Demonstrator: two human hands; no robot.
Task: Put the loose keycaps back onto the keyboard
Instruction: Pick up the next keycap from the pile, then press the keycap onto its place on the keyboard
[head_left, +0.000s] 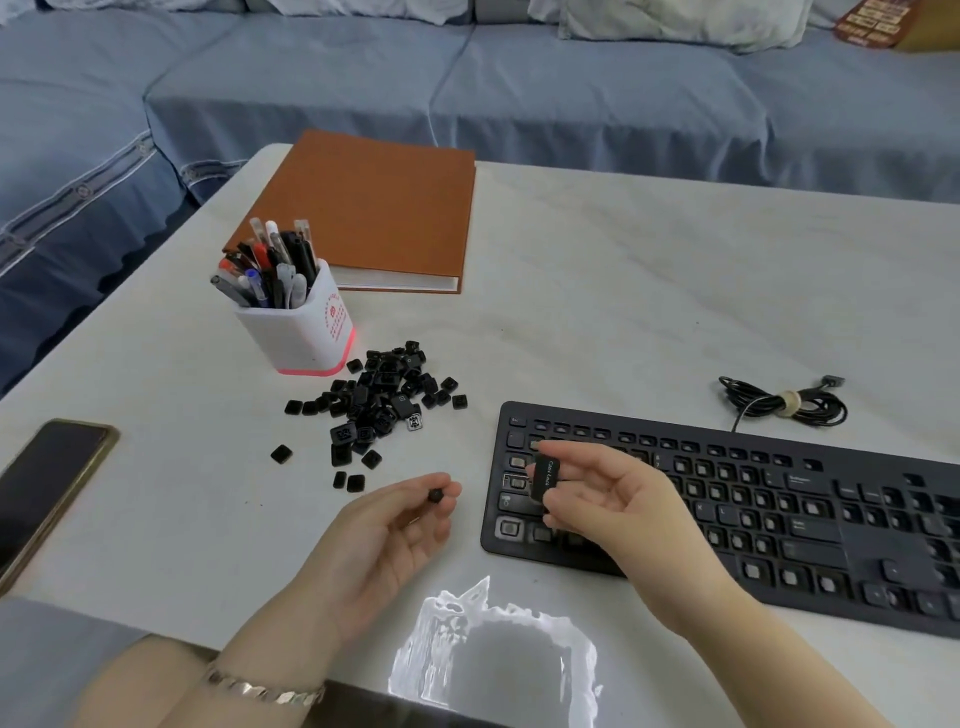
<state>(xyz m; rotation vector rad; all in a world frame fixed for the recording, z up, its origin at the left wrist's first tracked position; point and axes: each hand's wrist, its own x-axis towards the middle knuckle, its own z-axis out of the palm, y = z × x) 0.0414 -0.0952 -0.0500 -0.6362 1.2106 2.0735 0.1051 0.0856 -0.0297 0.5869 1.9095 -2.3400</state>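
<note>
Spreading across the right side of the white tabletop, the black keyboard lies with its long axis running left to right, and many of its sockets are bare. The pile of loose keycaps sits on the tabletop just beyond the keyboard's left end, near the left hand and farther from the right.

The right hand hovers over the keyboard's left end, thumb and fingers curled round the Caps Lock keycap. The cap is turned so its legend faces the camera. Its long axis stands nearly upright in the view, across the rows instead of along them. The bare Caps Lock socket shows at the left edge of the keyboard, just to the left of the held cap and lower down. So the coming move seems to turn on two things. One is a rotation to lay the cap's long side along the row. The other is a short shift left and down onto the socket. The right hand is plainly the nearer one for this.

The left hand rests palm-up beside the keyboard's left edge. Its fingers are loosely curled, and it pinches a small keycap between thumb and fingertip, clear of the board.
</note>
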